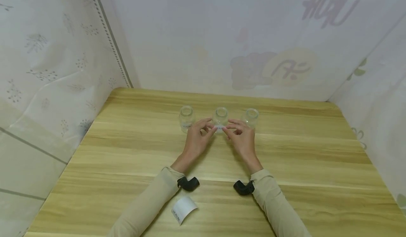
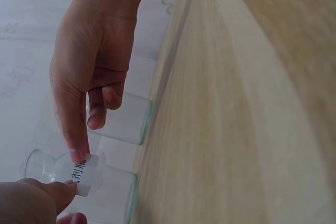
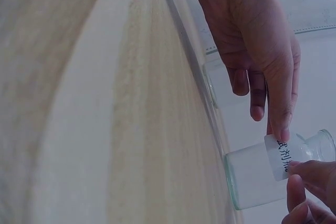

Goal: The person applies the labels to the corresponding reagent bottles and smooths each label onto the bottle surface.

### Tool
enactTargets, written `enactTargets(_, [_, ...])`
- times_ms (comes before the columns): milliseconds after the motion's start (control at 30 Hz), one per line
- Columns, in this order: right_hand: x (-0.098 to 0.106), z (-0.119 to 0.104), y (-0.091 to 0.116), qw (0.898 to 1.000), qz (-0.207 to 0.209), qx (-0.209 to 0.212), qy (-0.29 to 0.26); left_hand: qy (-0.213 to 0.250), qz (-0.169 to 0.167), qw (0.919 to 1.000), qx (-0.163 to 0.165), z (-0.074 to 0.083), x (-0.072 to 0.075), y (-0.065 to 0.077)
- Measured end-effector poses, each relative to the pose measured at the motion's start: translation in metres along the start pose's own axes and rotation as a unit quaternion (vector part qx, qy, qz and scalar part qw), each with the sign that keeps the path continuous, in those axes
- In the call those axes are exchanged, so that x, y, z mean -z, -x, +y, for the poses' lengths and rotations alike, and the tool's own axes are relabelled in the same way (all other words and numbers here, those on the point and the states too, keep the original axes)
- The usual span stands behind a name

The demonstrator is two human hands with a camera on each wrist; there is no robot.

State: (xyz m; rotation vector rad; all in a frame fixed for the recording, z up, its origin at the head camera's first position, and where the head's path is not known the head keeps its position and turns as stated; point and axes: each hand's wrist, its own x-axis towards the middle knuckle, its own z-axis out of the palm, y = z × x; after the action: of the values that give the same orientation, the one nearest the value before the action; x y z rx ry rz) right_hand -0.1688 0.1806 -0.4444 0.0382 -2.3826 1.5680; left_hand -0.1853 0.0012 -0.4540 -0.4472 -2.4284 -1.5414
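Observation:
A small white label (image 1: 219,127) with dark characters lies across the front of the middle glass jar (image 1: 221,113), which stands upright. My left hand (image 1: 197,138) pinches the label's left end between thumb and finger. At the opposite end, my right hand (image 1: 242,138) pinches it the same way. In the left wrist view the label (image 2: 86,176) overlaps the jar's side below the neck, with the right hand (image 2: 94,61) coming from the top. The right wrist view shows the label (image 3: 277,158) stretched between both hands, the left hand (image 3: 265,51) reaching from the top.
Another open glass jar (image 1: 186,114) stands to the left, with dark lettering low on its front. A third jar (image 1: 252,114) is partly behind my right hand. A curled white label sheet (image 1: 184,207) lies by my left forearm on the wooden table (image 1: 215,216).

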Motion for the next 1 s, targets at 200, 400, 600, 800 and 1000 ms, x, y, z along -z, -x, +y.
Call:
enactTargets(200, [0.0003,0.0004,0.0023,1.0,-0.004,-0.003,0.013,0.004,-0.001,1.0,0.002,0.0008,0.0003,0.0025])
enactTargets(400, [0.0005,0.0004,0.0019,1.0,-0.003,0.006,0.019,0.003,0.004,1.0,-0.005,0.0019,0.0006,0.0031])
enactTargets(600, [0.0003,0.0005,0.001,1.0,0.002,0.011,0.025,0.005,0.008,0.9999,-0.011,0.0036,0.0008,0.0025])
enactTargets(800, [0.0003,-0.0001,0.0012,1.0,0.002,0.012,0.028,0.005,0.014,0.9997,-0.019,0.0021,0.0003,0.0025])
enactTargets(1000, [0.0003,-0.0008,0.0021,0.999,0.005,0.01,0.03,0.004,0.013,0.9999,-0.009,0.0007,-0.0005,0.0032])
